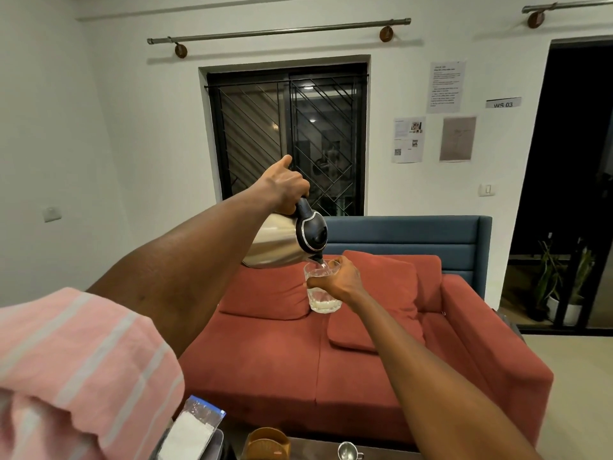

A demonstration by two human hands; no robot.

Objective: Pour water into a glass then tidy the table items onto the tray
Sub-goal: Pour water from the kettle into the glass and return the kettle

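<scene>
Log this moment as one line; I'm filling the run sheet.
step: pouring | left hand: grips kettle, tilted, spout over glass | right hand: holds glass in air | glass: a little liquid at bottom | tidying: not started

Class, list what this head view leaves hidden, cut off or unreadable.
- Table: cut by the bottom edge; no tray identifiable.
- Metal cup: lower part cropped.
- Wall notices: print too small.
- Kettle handle: covered by the left hand.
- Glass: middle hidden by the right hand.

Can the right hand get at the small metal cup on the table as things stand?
Probably not yet. The right hand grips the glass in mid-air under the kettle spout, so it is busy. The path down to the metal cup looks clear otherwise.
</scene>
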